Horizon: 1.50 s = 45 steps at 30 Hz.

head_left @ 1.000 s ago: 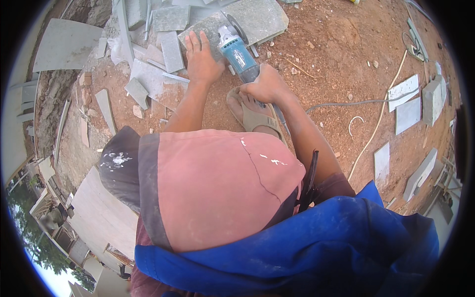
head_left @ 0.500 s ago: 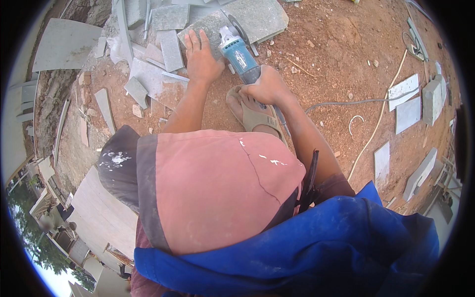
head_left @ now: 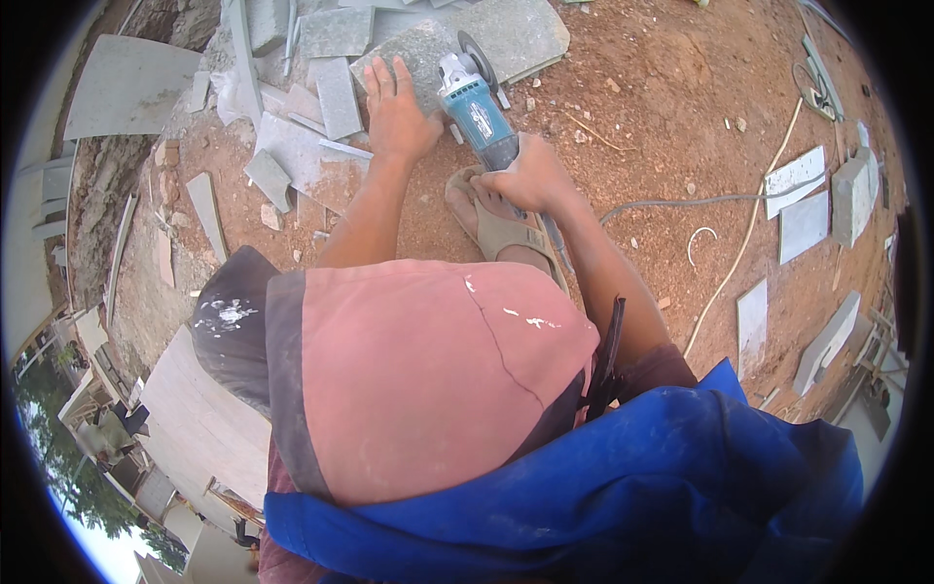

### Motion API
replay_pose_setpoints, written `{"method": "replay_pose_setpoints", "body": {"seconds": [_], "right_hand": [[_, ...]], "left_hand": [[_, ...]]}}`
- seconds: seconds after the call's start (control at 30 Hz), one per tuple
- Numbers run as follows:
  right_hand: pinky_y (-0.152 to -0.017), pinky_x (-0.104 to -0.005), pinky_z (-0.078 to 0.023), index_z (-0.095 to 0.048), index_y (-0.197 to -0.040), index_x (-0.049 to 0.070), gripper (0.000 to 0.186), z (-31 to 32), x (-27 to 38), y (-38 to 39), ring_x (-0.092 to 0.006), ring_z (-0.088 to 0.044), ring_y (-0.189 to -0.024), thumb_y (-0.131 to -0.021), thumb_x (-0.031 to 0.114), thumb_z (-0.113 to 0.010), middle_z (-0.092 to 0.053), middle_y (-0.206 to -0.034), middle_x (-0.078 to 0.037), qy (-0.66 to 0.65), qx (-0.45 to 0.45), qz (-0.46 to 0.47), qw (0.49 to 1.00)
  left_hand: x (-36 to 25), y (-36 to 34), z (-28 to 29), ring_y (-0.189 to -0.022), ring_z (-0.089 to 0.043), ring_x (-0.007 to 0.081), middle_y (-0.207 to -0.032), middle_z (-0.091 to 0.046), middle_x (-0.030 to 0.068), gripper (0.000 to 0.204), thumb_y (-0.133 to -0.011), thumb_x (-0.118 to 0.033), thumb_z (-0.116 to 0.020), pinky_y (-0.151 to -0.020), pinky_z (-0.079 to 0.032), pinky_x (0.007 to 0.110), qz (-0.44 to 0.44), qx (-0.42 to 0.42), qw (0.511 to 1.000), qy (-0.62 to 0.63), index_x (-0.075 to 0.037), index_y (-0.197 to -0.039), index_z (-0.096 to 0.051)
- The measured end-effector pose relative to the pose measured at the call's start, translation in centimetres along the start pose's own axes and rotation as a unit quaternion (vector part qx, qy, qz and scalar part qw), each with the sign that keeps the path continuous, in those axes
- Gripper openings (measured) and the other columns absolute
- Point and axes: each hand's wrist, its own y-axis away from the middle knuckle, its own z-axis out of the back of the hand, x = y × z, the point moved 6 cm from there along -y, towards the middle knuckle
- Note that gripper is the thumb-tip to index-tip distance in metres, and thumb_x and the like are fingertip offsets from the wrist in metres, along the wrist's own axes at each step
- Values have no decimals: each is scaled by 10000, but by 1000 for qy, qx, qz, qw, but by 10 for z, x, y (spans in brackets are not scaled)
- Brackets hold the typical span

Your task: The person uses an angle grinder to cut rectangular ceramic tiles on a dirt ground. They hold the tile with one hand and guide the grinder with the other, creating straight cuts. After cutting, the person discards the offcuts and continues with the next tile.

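Observation:
A grey stone slab lies at the far end of my reach, slanting up to the right. My left hand rests on its near left part, palm down with fingers outstretched. In my right hand is a teal and black angle grinder, gripped round its dark rear body. Its dark cutting disc stands on edge over the slab; whether it touches the stone or is spinning, I cannot tell. A grey cable trails off to the right behind the grinder.
Several cut stone pieces and offcuts lie to the left and far left. My sandalled foot is close below the grinder. The grey cable crosses reddish soil to slabs at the right. A pale hose runs there too.
The grinder and my right hand have shifted slightly to the right, carrying the disc along the slab. My left hand stays in nearly the same place.

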Motion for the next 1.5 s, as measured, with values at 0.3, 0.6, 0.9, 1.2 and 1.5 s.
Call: {"method": "replay_pose_setpoints", "body": {"seconds": [0.3,0.6,0.9,1.2,1.5], "right_hand": [[-903,-431,-589,-694,-1170,-36,614,11,-10,24,-360,-766,-992,-714,325,-890,-774,-1049,-233,-41,-67,45,996],[-770,-346,-548,-675,-1031,13,354,72,-39,27,-149,-650,-800,-743,167,-814,-709,-891,-46,-117,-193,46,973],[-751,-341,-535,-667,-1015,16,326,109,-79,33,-145,-637,-786,-748,150,-800,-688,-884,-33,-156,-264,26,951],[-733,-335,-526,-664,-1018,19,302,129,-117,40,-137,-626,-771,-766,130,-788,-675,-877,-21,-226,-285,-13,931],[-736,-332,-535,-661,-1037,15,330,141,-132,64,-134,-628,-773,-767,139,-805,-687,-890,-28,-235,-321,-50,916]], "left_hand": [[6,0,-6,-1684,-72,453,-1789,-140,316,1230,-807,-429,-930,-1337,-212,568,-12,-22,998,55,8,-1718,-230],[2,0,4,-1689,-61,441,-1808,-108,279,1225,-832,-486,-904,-1329,-187,618,20,31,999,34,-20,-1731,-213],[-19,-5,9,-1663,-168,473,-1746,-285,313,1130,-837,-582,-857,-1317,-137,662,-78,-54,995,5,14,-1666,-372],[-86,-69,-9,-1658,-230,424,-1742,-317,290,1299,-729,-619,-927,-1322,-170,648,-137,40,990,-20,22,-1682,-319],[-125,-115,-20,-1654,-213,476,-1751,-239,346,1715,-491,-677,-1018,-1313,-153,688,-86,208,957,-186,-87,-1761,-28]]}}
